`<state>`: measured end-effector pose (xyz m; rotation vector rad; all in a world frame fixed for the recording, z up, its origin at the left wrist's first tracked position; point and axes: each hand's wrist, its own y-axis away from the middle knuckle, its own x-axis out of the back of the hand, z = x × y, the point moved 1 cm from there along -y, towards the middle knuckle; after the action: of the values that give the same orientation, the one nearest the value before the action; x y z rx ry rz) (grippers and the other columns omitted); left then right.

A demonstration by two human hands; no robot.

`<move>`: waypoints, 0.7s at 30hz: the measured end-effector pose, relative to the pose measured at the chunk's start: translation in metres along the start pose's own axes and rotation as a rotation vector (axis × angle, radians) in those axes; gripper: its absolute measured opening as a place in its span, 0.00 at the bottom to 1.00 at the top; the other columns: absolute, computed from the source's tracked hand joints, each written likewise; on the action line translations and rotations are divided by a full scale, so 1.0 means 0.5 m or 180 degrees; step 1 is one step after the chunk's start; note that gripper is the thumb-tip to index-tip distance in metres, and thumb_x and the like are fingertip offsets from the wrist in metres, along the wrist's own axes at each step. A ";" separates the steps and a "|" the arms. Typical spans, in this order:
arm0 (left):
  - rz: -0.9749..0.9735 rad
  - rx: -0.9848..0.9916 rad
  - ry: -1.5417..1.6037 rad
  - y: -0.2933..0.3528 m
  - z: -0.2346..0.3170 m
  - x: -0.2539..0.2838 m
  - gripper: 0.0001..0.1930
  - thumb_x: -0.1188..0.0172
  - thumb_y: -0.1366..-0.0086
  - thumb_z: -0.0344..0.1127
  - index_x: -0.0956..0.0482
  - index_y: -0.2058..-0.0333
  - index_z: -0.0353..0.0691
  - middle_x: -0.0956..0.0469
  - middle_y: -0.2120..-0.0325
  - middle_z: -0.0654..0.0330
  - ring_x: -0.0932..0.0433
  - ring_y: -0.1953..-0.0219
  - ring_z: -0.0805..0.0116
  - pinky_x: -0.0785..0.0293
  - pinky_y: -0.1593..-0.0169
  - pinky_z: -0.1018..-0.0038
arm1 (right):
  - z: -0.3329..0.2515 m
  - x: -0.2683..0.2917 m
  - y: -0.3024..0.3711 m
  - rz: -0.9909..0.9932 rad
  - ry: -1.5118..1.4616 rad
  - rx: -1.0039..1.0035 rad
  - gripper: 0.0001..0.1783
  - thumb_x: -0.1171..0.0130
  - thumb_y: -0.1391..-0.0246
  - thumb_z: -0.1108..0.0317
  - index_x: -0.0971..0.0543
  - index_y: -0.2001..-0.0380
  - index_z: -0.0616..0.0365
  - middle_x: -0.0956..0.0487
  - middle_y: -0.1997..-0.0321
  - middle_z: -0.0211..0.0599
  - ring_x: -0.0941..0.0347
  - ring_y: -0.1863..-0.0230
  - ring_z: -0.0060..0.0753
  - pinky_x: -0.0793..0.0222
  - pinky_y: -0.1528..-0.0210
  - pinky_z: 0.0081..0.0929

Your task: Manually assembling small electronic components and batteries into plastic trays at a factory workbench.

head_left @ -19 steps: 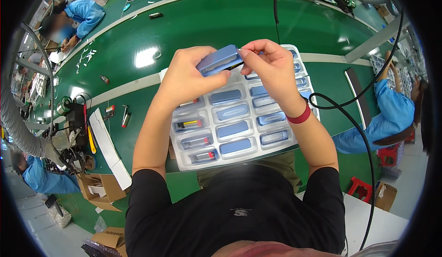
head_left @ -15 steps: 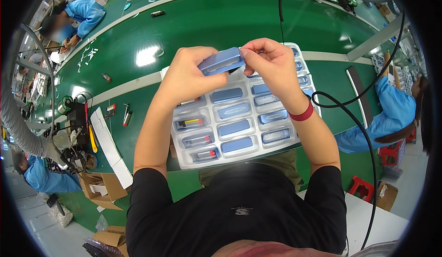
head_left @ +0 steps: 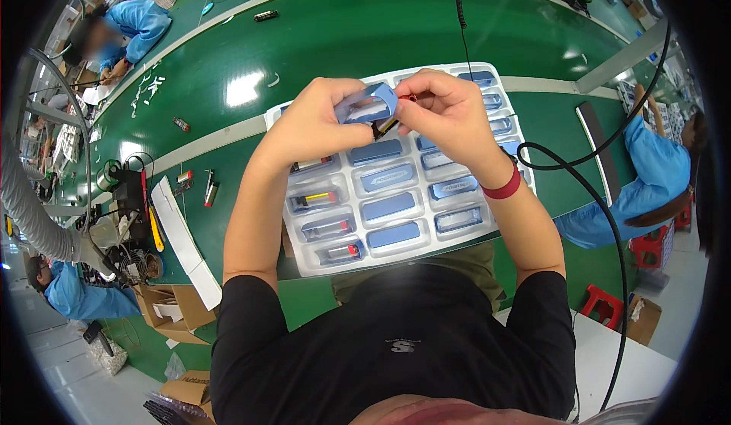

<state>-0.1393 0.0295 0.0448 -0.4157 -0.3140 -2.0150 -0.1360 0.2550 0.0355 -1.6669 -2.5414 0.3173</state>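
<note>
My left hand (head_left: 320,124) is closed around a hollow blue plastic casing (head_left: 368,105), holding it above the tray with its open end toward the right. Thumb and fingers of my right hand (head_left: 445,109) pinch a small red part (head_left: 409,98) right at that opening; fingertips hide most of it. A dark piece with a yellowish stripe (head_left: 386,127) shows just under the casing, and I cannot tell whether it hangs from the hands or lies below. Beneath both hands, a white compartment tray (head_left: 354,264) bears several blue casings (head_left: 387,206) and cells with red ends (head_left: 327,229).
A black coiled cable (head_left: 572,170) loops over the tray's right side. Left of the tray lie a white strip (head_left: 183,238), a yellow-handled tool (head_left: 155,231) and a loose cell (head_left: 211,189). Co-workers in blue (head_left: 659,170) sit at both sides. A dark bar (head_left: 598,151) lies right.
The casing has turned in my left hand, so its open end now shows. My right fingers have drawn slightly back from it, and the red part has come into sight between them.
</note>
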 end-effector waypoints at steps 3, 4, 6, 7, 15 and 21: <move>-0.0067 -0.0507 0.0278 -0.006 0.003 -0.006 0.21 0.31 0.51 0.27 0.20 0.56 0.36 0.21 0.67 0.64 0.24 0.64 0.79 0.27 0.62 0.79 | 0.000 0.006 0.003 -0.0089 0.0086 0.0610 0.08 0.34 0.40 0.76 0.17 0.59 0.68 0.18 0.58 0.36 0.18 0.60 0.23 0.18 0.60 0.21; -0.0061 -0.0321 0.0766 0.004 0.021 -0.009 0.23 0.32 0.47 0.32 0.24 0.51 0.37 0.22 0.65 0.61 0.25 0.62 0.78 0.26 0.60 0.77 | -0.002 0.010 0.005 0.0020 -0.0156 0.0432 0.08 0.35 0.40 0.77 0.18 0.58 0.68 0.18 0.58 0.36 0.18 0.59 0.24 0.17 0.58 0.23; -0.0013 -0.0207 0.1256 0.009 0.019 0.001 0.25 0.34 0.42 0.38 0.29 0.47 0.37 0.23 0.62 0.59 0.26 0.60 0.76 0.25 0.58 0.76 | -0.012 0.014 0.012 0.0080 -0.0343 0.0299 0.08 0.35 0.39 0.78 0.18 0.57 0.68 0.19 0.57 0.37 0.18 0.57 0.26 0.16 0.55 0.26; -0.0286 -0.0077 0.1992 0.001 -0.011 0.010 0.25 0.38 0.38 0.40 0.32 0.44 0.39 0.25 0.63 0.60 0.27 0.62 0.76 0.24 0.57 0.74 | -0.012 0.026 0.018 0.0173 -0.0444 0.0319 0.08 0.37 0.39 0.79 0.18 0.56 0.68 0.19 0.57 0.36 0.18 0.57 0.28 0.15 0.55 0.28; -0.0469 -0.0101 0.2200 -0.013 -0.011 -0.019 0.28 0.53 0.23 0.42 0.38 0.29 0.41 0.26 0.66 0.62 0.30 0.67 0.76 0.24 0.60 0.74 | -0.069 0.024 0.010 0.0372 0.0009 0.0718 0.13 0.36 0.40 0.80 0.20 0.53 0.69 0.17 0.56 0.37 0.19 0.53 0.28 0.18 0.53 0.27; -0.0092 -0.0159 0.2443 -0.028 -0.007 -0.031 0.24 0.53 0.22 0.38 0.29 0.34 0.32 0.21 0.59 0.59 0.29 0.67 0.74 0.24 0.58 0.74 | -0.050 0.040 0.004 0.0472 0.0011 0.0179 0.14 0.36 0.40 0.80 0.21 0.51 0.70 0.16 0.56 0.42 0.17 0.56 0.30 0.20 0.51 0.25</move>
<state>-0.1458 0.0469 0.0347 0.3443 0.2094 -2.0520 -0.1379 0.2771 0.0586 -1.8367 -2.3878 0.3927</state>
